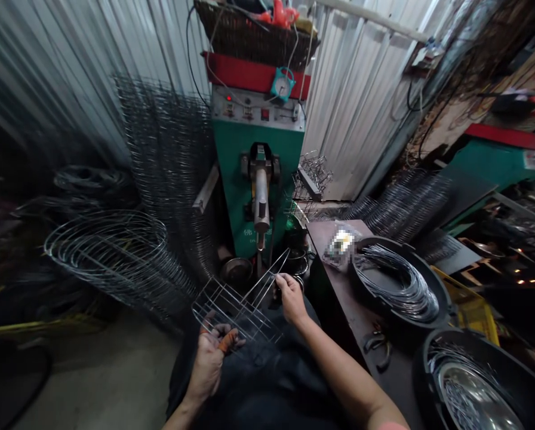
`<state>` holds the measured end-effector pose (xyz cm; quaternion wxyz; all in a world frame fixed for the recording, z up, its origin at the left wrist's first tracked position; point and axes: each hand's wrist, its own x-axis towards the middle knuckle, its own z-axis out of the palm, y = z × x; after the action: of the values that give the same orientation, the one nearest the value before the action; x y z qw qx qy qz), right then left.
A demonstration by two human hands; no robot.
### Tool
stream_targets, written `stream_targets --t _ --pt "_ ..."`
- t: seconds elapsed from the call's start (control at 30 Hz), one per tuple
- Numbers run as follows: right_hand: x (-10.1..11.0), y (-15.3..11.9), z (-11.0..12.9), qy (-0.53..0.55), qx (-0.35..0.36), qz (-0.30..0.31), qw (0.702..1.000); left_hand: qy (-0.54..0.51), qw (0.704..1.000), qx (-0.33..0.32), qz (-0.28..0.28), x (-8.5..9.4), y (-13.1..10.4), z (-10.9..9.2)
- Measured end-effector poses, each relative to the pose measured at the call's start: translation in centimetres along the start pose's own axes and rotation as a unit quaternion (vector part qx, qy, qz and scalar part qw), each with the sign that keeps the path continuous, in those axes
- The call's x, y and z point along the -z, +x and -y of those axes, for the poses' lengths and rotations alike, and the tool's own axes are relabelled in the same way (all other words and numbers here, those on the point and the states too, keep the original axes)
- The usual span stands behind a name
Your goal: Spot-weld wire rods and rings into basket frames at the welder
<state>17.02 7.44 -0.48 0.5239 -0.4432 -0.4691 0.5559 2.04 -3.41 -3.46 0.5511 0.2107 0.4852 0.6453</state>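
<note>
A flat wire rack (236, 307) of crossed metal rods is held over my lap, in front of the green machine (225, 155). My left hand (211, 352) grips its near left edge, with orange coverings on some fingers. My right hand (291, 295) pinches a thin bent wire piece (271, 272) that slants up to the right above the rack. Beyond the hands, the machine's metal arm (261, 197) points down towards the rack, apart from it.
Stacked wire rings (160, 137) rise at the left beside a wire basket shape (110, 245). At the right, a bench (334, 286) bears pliers (379, 346) and a black tray (442, 298) of wire hoops. Another black tray (422, 358) stands nearer. A metal bowl (236, 270) sits below the machine.
</note>
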Motion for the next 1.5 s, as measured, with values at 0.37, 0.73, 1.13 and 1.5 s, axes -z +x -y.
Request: stream_targets --t 0.37,0.73,1.13,1.5 --pt "-1.0 2.8 -0.6 0.013 -0.033 -0.002 0.999 0.004 1.000 0.023 -0.014 0.1 2.6 -1.0" --pt "-2.5 5.6 -1.6 0.031 -0.037 -0.016 0.999 -0.017 0.999 0.016 -0.032 -0.4 3.9 -1.2" --pt "-2.1 7.2 -2.1 0.069 -0.063 -0.009 0.996 -0.035 0.998 0.016 -0.046 -1.6 4.3 -2.1" --pt "-2.7 8.4 -1.8 0.073 -0.065 -0.010 0.995 -0.047 0.996 0.047 -0.065 -2.2 4.8 -3.3"
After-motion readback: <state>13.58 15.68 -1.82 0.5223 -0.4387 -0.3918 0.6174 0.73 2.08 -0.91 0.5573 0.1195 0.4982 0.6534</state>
